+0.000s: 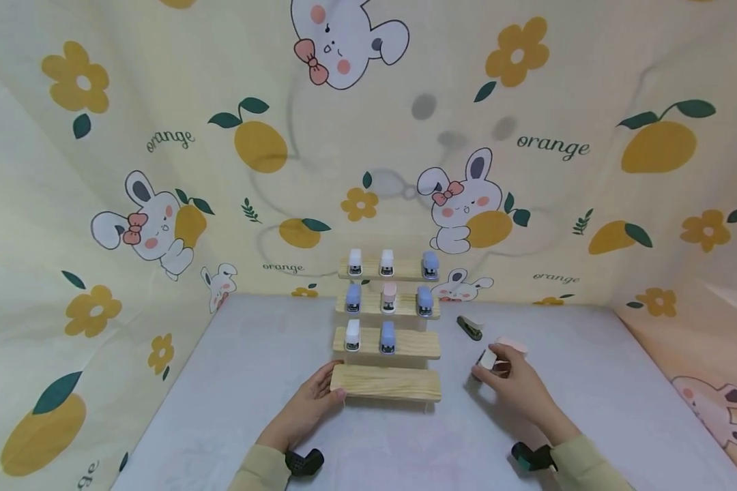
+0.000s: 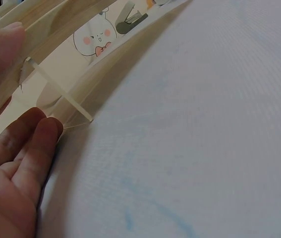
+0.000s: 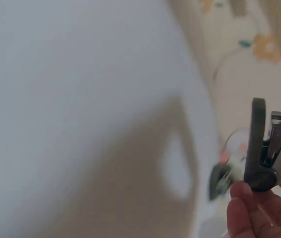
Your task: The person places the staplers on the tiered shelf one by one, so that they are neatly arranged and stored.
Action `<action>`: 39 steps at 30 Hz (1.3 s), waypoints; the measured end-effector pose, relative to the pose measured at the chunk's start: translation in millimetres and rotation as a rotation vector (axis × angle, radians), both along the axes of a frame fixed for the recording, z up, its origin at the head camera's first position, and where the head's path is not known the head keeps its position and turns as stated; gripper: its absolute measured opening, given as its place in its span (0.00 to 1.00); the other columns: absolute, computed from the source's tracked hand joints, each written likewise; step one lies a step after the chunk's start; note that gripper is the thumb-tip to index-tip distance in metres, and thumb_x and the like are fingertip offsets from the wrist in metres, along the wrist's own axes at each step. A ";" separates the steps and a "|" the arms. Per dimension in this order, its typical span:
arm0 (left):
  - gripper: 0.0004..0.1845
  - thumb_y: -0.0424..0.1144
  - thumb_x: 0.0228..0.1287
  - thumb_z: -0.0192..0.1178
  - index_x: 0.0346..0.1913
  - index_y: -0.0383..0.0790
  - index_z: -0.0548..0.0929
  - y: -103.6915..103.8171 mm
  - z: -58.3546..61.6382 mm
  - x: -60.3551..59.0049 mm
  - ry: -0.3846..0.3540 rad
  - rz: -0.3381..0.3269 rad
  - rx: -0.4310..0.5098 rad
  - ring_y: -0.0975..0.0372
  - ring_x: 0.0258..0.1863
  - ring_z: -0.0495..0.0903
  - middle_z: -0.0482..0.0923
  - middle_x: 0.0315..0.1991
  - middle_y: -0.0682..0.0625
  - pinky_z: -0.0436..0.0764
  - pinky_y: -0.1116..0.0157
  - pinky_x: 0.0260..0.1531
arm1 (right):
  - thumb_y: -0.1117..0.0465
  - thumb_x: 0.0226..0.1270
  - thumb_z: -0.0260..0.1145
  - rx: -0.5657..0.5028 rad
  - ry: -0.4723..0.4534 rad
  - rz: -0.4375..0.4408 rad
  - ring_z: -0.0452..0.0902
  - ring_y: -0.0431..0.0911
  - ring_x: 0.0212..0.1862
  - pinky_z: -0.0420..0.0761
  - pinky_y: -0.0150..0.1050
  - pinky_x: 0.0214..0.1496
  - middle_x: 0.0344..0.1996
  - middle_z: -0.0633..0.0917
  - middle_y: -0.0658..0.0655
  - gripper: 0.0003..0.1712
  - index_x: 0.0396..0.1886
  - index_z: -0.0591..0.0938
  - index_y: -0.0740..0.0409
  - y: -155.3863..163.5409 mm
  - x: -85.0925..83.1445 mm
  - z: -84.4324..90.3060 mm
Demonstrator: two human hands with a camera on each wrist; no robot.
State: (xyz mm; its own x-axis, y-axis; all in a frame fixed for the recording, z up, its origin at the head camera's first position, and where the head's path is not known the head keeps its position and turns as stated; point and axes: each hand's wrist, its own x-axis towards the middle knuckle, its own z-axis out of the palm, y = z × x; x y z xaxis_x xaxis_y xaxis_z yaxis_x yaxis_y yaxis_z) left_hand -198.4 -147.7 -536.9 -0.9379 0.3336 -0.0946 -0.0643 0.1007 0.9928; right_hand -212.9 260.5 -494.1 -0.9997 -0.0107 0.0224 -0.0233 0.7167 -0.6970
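Observation:
My left hand (image 1: 310, 399) grips the left end of the lowest board of a stepped wooden display stand (image 1: 385, 383). In the left wrist view the thumb lies on that board (image 2: 66, 27), while other fingers are below beside a thin leg. Off the table, to the right of the stand, my right hand (image 1: 522, 385) pinches a small stapler (image 3: 256, 148) with a dark green side and a pale side. Mini staplers stand on the upper boards, among them a white stapler (image 1: 353, 335), a blue stapler (image 1: 387, 337) and a pink stapler (image 1: 389, 298).
Another dark green stapler (image 1: 469, 328) lies on the table right of the stand. A pale pink object (image 1: 512, 345), partly hidden, is just behind my right hand. The white table (image 1: 252, 354) meets a printed cloth backdrop (image 1: 319, 184) behind the stand.

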 end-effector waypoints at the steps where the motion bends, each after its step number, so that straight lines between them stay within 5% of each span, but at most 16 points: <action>1: 0.37 0.50 0.55 0.60 0.67 0.55 0.56 -0.1 0.2 0.1 0.000 -0.001 0.001 0.57 0.64 0.57 0.57 0.65 0.47 0.58 0.60 0.62 | 0.35 0.49 0.63 -0.016 0.026 0.007 0.72 0.52 0.47 0.76 0.48 0.45 0.52 0.72 0.61 0.46 0.62 0.63 0.57 -4.8 0.1 3.5; 12: 0.38 0.48 0.56 0.60 0.67 0.52 0.55 0.6 6.6 2.9 -0.016 -0.016 0.026 0.57 0.64 0.56 0.56 0.65 0.47 0.57 0.61 0.62 | 0.38 0.46 0.67 -0.104 0.238 0.129 0.72 0.44 0.44 0.76 0.42 0.45 0.44 0.75 0.48 0.40 0.58 0.67 0.48 -57.7 8.8 39.0; 21: 0.37 0.50 0.56 0.60 0.67 0.54 0.56 0.5 -0.2 1.3 0.000 -0.004 0.019 0.58 0.63 0.57 0.57 0.65 0.48 0.59 0.61 0.61 | 0.41 0.45 0.69 -0.100 0.240 0.196 0.71 0.45 0.45 0.75 0.41 0.45 0.44 0.74 0.43 0.39 0.58 0.68 0.44 -87.3 6.8 54.8; 29: 0.36 0.50 0.55 0.60 0.66 0.56 0.56 -0.2 -0.3 0.1 0.004 -0.004 0.015 0.58 0.63 0.58 0.58 0.64 0.48 0.59 0.61 0.61 | 0.38 0.45 0.68 -0.095 0.253 0.256 0.70 0.42 0.40 0.73 0.39 0.41 0.32 0.73 0.45 0.39 0.57 0.68 0.44 -97.8 -4.2 53.9; 39: 0.36 0.49 0.54 0.61 0.66 0.58 0.57 -0.1 -0.2 -0.1 -0.004 -0.002 0.014 0.61 0.62 0.58 0.59 0.64 0.50 0.60 0.63 0.61 | 0.43 0.51 0.66 -0.086 0.321 0.295 0.69 0.41 0.41 0.75 0.40 0.45 0.48 0.70 0.44 0.34 0.58 0.69 0.49 -98.1 -11.0 48.1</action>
State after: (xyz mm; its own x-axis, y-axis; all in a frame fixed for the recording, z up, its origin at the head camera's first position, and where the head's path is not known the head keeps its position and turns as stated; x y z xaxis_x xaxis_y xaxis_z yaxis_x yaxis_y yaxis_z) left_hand -198.5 -147.7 -537.1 -0.9367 0.3372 -0.0939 -0.0686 0.0864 0.9939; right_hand -224.0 162.4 -445.9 -0.8964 -0.2790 0.3445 -0.4431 0.5863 -0.6781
